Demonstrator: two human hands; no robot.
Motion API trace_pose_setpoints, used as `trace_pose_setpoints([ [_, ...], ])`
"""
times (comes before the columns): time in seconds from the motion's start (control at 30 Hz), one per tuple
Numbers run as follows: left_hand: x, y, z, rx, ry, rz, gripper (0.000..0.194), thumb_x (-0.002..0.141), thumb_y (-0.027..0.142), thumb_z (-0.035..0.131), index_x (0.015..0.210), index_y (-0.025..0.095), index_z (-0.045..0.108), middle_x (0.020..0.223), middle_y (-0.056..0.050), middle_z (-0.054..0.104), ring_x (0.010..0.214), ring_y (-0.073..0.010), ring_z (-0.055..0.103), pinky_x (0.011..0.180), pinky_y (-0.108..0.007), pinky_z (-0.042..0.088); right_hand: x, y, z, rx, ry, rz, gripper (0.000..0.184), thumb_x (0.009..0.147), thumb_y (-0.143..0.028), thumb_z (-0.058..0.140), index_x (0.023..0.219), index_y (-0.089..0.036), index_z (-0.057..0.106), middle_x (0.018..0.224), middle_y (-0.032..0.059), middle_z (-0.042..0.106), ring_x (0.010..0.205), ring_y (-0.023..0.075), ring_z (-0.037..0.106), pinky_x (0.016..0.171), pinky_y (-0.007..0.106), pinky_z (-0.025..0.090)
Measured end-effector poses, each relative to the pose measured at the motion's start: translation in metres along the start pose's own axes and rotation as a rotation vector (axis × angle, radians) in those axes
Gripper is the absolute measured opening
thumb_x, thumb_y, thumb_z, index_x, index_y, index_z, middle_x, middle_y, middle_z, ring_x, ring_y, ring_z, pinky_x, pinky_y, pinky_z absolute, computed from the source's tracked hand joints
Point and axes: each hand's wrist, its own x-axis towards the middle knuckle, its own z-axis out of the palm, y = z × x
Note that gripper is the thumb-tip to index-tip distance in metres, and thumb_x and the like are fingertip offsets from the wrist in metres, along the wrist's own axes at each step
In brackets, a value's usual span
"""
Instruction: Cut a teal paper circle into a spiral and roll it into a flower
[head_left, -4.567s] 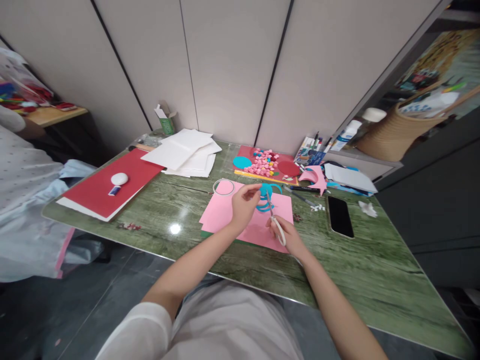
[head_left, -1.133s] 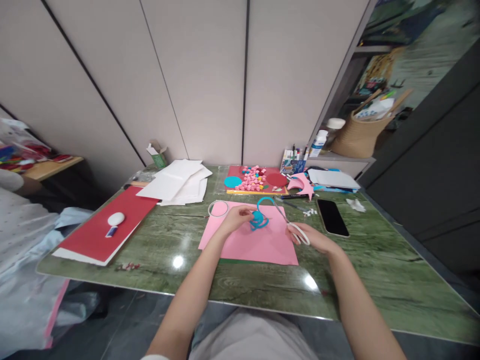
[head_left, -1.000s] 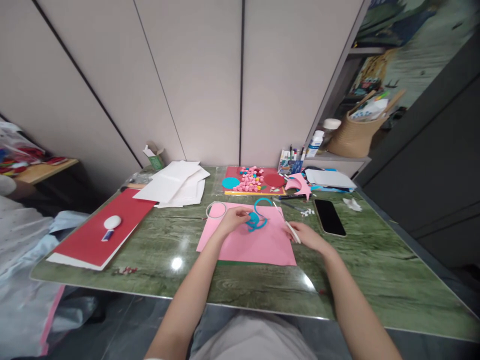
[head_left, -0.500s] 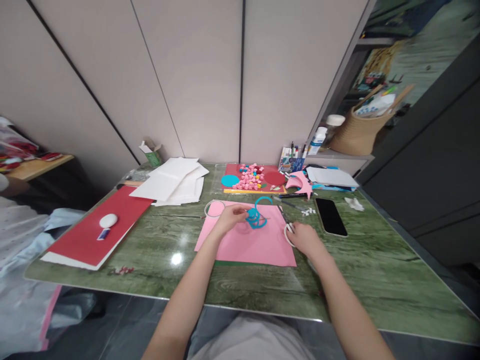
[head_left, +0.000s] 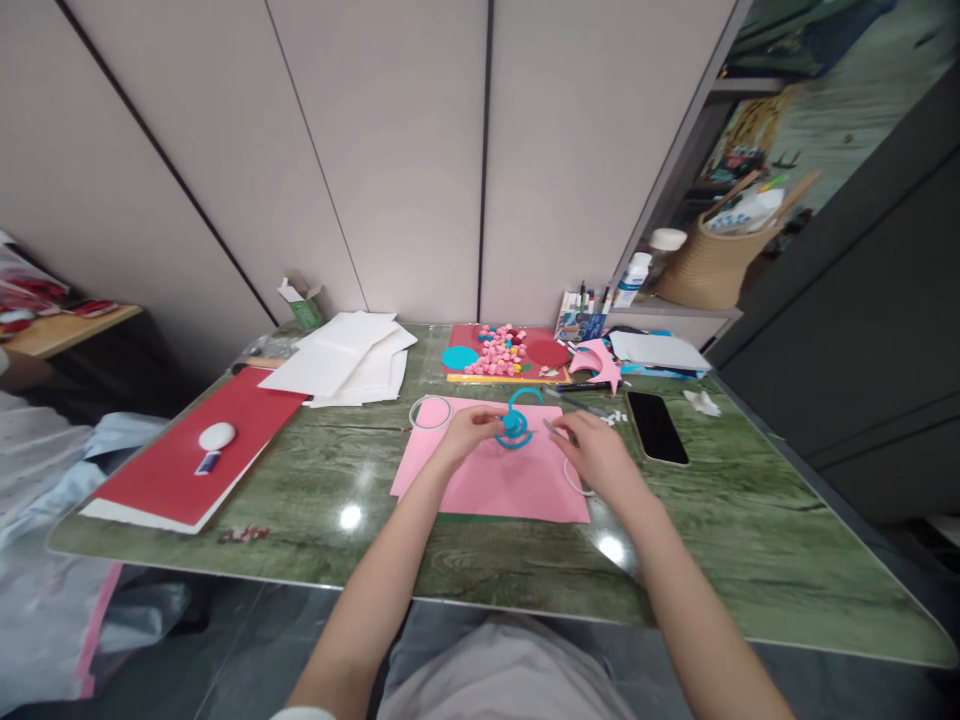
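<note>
A coil of blue paper strip [head_left: 514, 428] hangs over a pink sheet of paper [head_left: 499, 487], its loose end curling up and back. My left hand [head_left: 474, 430] pinches the coil's left side between thumb and fingertips. Just right of the coil, my right hand [head_left: 592, 445] is closed at the fingertips around something thin and greyish, too small to name. Below its palm a thin white loop [head_left: 574, 478] partly shows. Another pale ring [head_left: 430, 412] lies on the pink sheet's upper left corner.
Behind the pink sheet, small pink paper pieces [head_left: 501, 352] lie between a blue disc [head_left: 460, 357] and a red disc [head_left: 548, 353]. A phone [head_left: 658, 427] lies at right. White sheets [head_left: 341, 355] and a red sheet [head_left: 202, 455] are at left. Pens stand in a holder [head_left: 581, 318].
My right hand has moved up and left, closer to the blue coil, with its fingertips now pinched. My left hand still holds the coil, whose loops look turned and more compact.
</note>
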Motion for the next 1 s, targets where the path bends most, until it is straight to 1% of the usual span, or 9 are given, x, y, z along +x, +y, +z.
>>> trace_pose_setpoints([
  [0.07,0.000,0.001,0.000,-0.040,0.001,-0.004,0.037,0.060,0.028,0.067,0.094,0.012,0.064,0.085,-0.009,0.066,0.072,-0.0146,0.059,0.068,-0.027,0.044,0.012,-0.015,0.007,0.148,0.018,-0.089,0.019,0.081,-0.030,0.048,0.094,-0.021,0.058,0.093,0.0067,0.060,0.092,0.0191,0.054,0.080,0.030,0.040],
  [0.1,0.000,0.001,-0.001,-0.052,0.002,-0.009,0.037,0.061,0.028,0.067,0.094,0.013,0.064,0.085,-0.008,0.066,0.071,-0.0140,0.058,0.067,-0.026,0.044,0.017,-0.019,0.014,0.210,0.033,-0.071,0.020,0.082,-0.030,0.046,0.096,-0.021,0.057,0.094,0.0062,0.061,0.090,0.0186,0.055,0.079,0.031,0.040],
  [0.27,0.003,-0.002,-0.001,-0.046,0.006,-0.031,0.037,0.061,0.029,0.067,0.093,0.012,0.064,0.088,-0.009,0.065,0.072,-0.0144,0.058,0.067,-0.027,0.045,0.028,-0.011,0.061,0.689,0.078,0.265,0.026,0.082,-0.037,0.042,0.099,-0.021,0.054,0.082,0.0030,0.064,0.061,0.0144,0.059,0.060,0.028,0.046],
  [0.37,0.004,-0.006,0.004,-0.004,0.021,0.003,0.033,0.058,0.026,0.068,0.087,0.010,0.065,0.083,-0.009,0.066,0.071,-0.0153,0.058,0.070,-0.029,0.045,0.024,-0.001,0.078,0.930,0.027,0.309,0.026,0.074,-0.037,0.053,0.093,-0.020,0.056,0.071,0.0012,0.064,0.056,0.0148,0.059,0.055,0.027,0.046],
  [0.5,0.002,-0.006,0.010,0.076,0.004,0.007,0.029,0.061,0.026,0.066,0.085,0.011,0.064,0.078,-0.008,0.065,0.065,-0.0144,0.058,0.067,-0.028,0.045,0.023,0.006,0.082,1.122,0.015,0.337,0.020,0.066,-0.031,0.062,0.080,-0.018,0.059,0.067,0.0013,0.063,0.055,0.0142,0.058,0.055,0.027,0.046],
  [0.6,0.002,-0.005,0.009,0.095,0.028,-0.012,0.027,0.067,0.024,0.058,0.091,0.012,0.063,0.081,-0.008,0.065,0.064,-0.0136,0.059,0.065,-0.027,0.046,0.025,0.010,0.081,1.249,0.021,0.410,0.021,0.063,-0.031,0.065,0.078,-0.018,0.059,0.066,0.0002,0.063,0.055,0.0124,0.057,0.056,0.026,0.044],
  [0.73,0.008,-0.012,0.001,0.202,0.123,0.074,0.028,0.064,0.014,0.056,0.092,0.014,0.063,0.095,-0.009,0.064,0.077,-0.0150,0.059,0.070,-0.027,0.046,0.024,0.012,0.081,1.467,0.017,0.552,0.023,0.060,-0.028,0.069,0.079,-0.019,0.059,0.058,-0.0037,0.058,0.049,0.0080,0.051,0.050,0.021,0.038],
  [0.87,0.012,-0.021,-0.003,0.385,0.153,0.140,0.036,0.060,0.015,0.062,0.096,0.017,0.062,0.105,-0.009,0.060,0.087,-0.0166,0.057,0.073,-0.027,0.046,0.022,0.010,0.080,1.558,-0.007,0.582,0.022,0.060,-0.026,0.069,0.079,-0.019,0.059,0.058,-0.0042,0.057,0.048,0.0063,0.049,0.048,0.019,0.035],
  [1.0,0.010,-0.020,-0.004,0.430,0.105,0.152,0.033,0.062,0.016,0.062,0.095,0.016,0.062,0.093,-0.007,0.065,0.079,-0.0149,0.059,0.071,-0.027,0.046,0.022,0.009,0.078,1.594,-0.026,0.581,0.020,0.060,-0.025,0.069,0.078,-0.019,0.062,0.060,-0.0036,0.058,0.049,0.0055,0.048,0.049,0.019,0.035],
])
